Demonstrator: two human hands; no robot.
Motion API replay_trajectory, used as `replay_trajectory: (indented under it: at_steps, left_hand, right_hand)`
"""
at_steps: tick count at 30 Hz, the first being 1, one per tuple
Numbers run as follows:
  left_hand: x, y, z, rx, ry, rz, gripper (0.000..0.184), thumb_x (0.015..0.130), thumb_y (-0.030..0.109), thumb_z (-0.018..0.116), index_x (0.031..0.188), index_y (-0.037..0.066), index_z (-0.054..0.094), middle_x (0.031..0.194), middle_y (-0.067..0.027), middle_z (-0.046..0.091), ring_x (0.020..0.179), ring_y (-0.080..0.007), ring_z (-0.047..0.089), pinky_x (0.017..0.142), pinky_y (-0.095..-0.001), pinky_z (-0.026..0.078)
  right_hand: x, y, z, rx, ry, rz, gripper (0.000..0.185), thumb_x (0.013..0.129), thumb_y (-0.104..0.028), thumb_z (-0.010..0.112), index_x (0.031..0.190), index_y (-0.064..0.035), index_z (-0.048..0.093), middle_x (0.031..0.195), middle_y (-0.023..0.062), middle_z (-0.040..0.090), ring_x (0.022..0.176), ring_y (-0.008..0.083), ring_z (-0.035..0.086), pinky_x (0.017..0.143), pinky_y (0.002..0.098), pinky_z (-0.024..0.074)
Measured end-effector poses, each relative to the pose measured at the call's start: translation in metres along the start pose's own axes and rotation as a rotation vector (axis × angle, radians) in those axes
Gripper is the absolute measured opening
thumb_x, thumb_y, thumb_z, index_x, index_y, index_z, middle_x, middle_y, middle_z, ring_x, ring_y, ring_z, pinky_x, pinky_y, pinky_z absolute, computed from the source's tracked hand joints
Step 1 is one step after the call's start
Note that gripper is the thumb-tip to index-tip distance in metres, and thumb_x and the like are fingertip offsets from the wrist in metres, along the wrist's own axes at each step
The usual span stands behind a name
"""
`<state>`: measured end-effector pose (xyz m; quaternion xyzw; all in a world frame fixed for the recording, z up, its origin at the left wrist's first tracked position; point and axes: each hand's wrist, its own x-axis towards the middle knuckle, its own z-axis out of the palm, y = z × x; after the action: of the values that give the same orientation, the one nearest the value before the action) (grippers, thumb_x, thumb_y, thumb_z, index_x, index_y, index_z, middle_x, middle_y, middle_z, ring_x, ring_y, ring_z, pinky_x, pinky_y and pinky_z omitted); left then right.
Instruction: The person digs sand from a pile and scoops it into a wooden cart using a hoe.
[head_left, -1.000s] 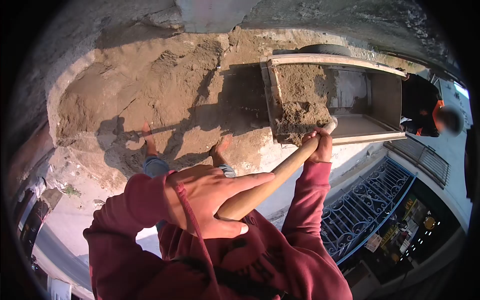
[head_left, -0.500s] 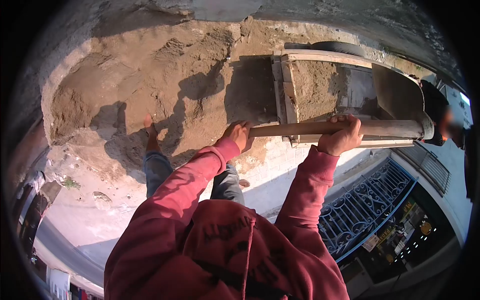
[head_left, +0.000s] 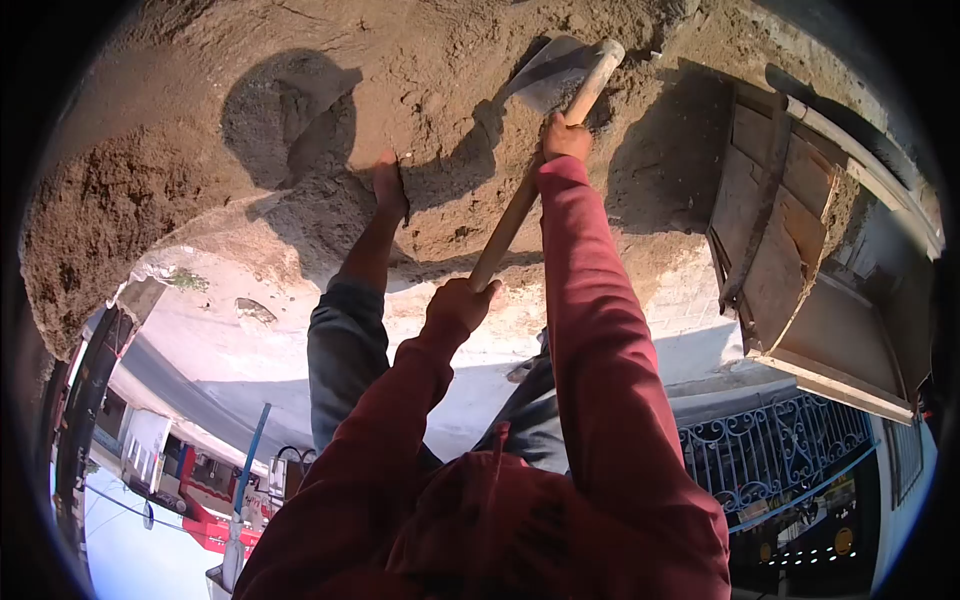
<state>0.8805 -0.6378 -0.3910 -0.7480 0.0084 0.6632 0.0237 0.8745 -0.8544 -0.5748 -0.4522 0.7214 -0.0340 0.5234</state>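
A hoe (head_left: 514, 218) with a long wooden handle and a broad metal blade reaches away from me over the sand pile (head_left: 440, 95). Its blade lies against the sand, partly shaded, so how deep it sits I cannot tell. My left hand (head_left: 461, 306) is wrapped around the near end of the handle. Farther up, close to the blade, my right hand (head_left: 567, 139) grips the same handle. My bare left foot (head_left: 389, 182) stands in the sand.
At the right stands a wooden cart (head_left: 765, 200) with sand inside and a wheel along its far side. A blue metal railing (head_left: 775, 450) runs below it. Pale pavement (head_left: 250, 350) borders the sand, and a blue pole (head_left: 252, 455) rises at lower left.
The hoe has swung left from above the cart down to the sand pile. My right hand has moved forward and left with it, my left hand back towards me. The view has turned left.
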Motion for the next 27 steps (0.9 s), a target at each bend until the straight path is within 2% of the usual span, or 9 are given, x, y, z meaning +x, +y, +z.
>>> replay_trajectory:
  at_steps: [1, 3, 6, 8, 11, 15, 21, 23, 27]
  left_hand:
    - [-0.007, -0.028, 0.012, 0.028, 0.005, -0.029, 0.061, 0.085, 0.062, 0.055, 0.086, 0.002, 0.069, 0.077, -0.0197, 0.068, 0.081, -0.0374, 0.067, 0.073, -0.0463, 0.051]
    - [-0.022, -0.082, 0.036, 0.085, 0.011, -0.088, 0.063, 0.086, 0.063, 0.052, 0.090, 0.002, 0.068, 0.083, -0.0202, 0.068, 0.084, -0.0394, 0.066, 0.076, -0.0472, 0.052]
    - [-0.041, -0.075, 0.011, 0.092, -0.069, -0.032, 0.059, 0.089, 0.058, 0.050, 0.088, 0.002, 0.067, 0.082, -0.0216, 0.067, 0.084, -0.0404, 0.065, 0.074, -0.0488, 0.051]
    - [-0.057, -0.057, 0.017, 0.071, -0.085, -0.005, 0.059, 0.091, 0.056, 0.049, 0.087, 0.001, 0.066, 0.080, -0.0229, 0.066, 0.083, -0.0404, 0.065, 0.074, -0.0491, 0.051]
    - [-0.088, -0.031, 0.021, 0.070, 0.013, 0.049, 0.058, 0.091, 0.056, 0.051, 0.075, 0.001, 0.061, 0.061, -0.0143, 0.061, 0.058, -0.0313, 0.064, 0.058, -0.0428, 0.051]
    - [-0.162, 0.012, 0.011, -0.209, -0.262, -0.009, 0.066, 0.088, 0.060, 0.052, 0.083, -0.005, 0.062, 0.073, -0.0209, 0.064, 0.084, -0.0339, 0.067, 0.072, -0.0426, 0.049]
    - [-0.292, 0.075, 0.017, -0.269, -0.403, 0.182, 0.065, 0.084, 0.061, 0.058, 0.094, -0.003, 0.058, 0.080, -0.0188, 0.067, 0.084, -0.0325, 0.068, 0.075, -0.0388, 0.051]
    - [-0.328, 0.087, 0.036, -0.318, -0.363, 0.450, 0.064, 0.083, 0.061, 0.060, 0.098, -0.001, 0.057, 0.081, -0.0179, 0.067, 0.082, -0.0313, 0.068, 0.076, -0.0384, 0.052]
    - [-0.406, 0.126, 0.060, -0.104, -0.498, 0.670, 0.071, 0.079, 0.063, 0.063, 0.094, -0.006, 0.057, 0.080, -0.0208, 0.067, 0.079, -0.0302, 0.069, 0.074, -0.0377, 0.054]
  right_hand:
    - [-0.010, 0.048, 0.030, -0.138, -0.081, 0.105, 0.029, 0.085, -0.021, 0.064, 0.078, 0.0074, 0.061, 0.060, 0.0139, 0.061, 0.047, 0.0232, 0.060, 0.044, 0.0368, 0.0484]
    - [-0.014, 0.199, 0.083, -0.571, 0.071, -0.564, 0.036, 0.087, -0.032, 0.061, 0.073, 0.0008, 0.060, 0.053, 0.0114, 0.057, 0.044, 0.0239, 0.060, 0.042, 0.0381, 0.0473]
    - [-0.048, 0.171, 0.078, -0.082, -0.259, 0.058, 0.032, 0.089, -0.032, 0.058, 0.077, -0.0021, 0.061, 0.055, 0.0109, 0.058, 0.046, 0.0238, 0.060, 0.043, 0.0385, 0.0486]
    - [-0.053, 0.137, 0.055, -0.099, -0.383, 0.275, 0.027, 0.091, -0.028, 0.055, 0.079, -0.0038, 0.060, 0.057, 0.0105, 0.058, 0.047, 0.0233, 0.060, 0.044, 0.0385, 0.0487]
    - [-0.057, 0.113, 0.031, -0.057, -0.474, 0.357, 0.023, 0.091, -0.024, 0.055, 0.079, -0.0052, 0.059, 0.057, 0.0094, 0.058, 0.046, 0.0223, 0.057, 0.044, 0.0383, 0.0482]
    - [-0.079, 0.085, -0.020, 0.115, -0.505, 0.477, 0.012, 0.089, -0.019, 0.060, 0.081, -0.0093, 0.059, 0.055, 0.0070, 0.053, 0.043, 0.0223, 0.053, 0.040, 0.0375, 0.0434]
    - [-0.109, 0.027, -0.147, 0.322, -0.522, 0.613, 0.010, 0.087, -0.015, 0.058, 0.083, -0.0096, 0.050, 0.060, 0.0023, 0.044, 0.046, 0.0157, 0.045, 0.043, 0.0343, 0.0432]
    - [-0.123, -0.017, -0.208, 0.304, -0.566, 0.593, 0.013, 0.087, -0.014, 0.057, 0.080, -0.0107, 0.047, 0.059, 0.0015, 0.043, 0.046, 0.0143, 0.044, 0.043, 0.0310, 0.0422]
    - [-0.135, -0.073, -0.351, 0.492, -0.523, 0.678, 0.013, 0.085, -0.011, 0.057, 0.080, -0.0098, 0.044, 0.061, 0.0028, 0.043, 0.046, 0.0134, 0.043, 0.043, 0.0309, 0.0419]
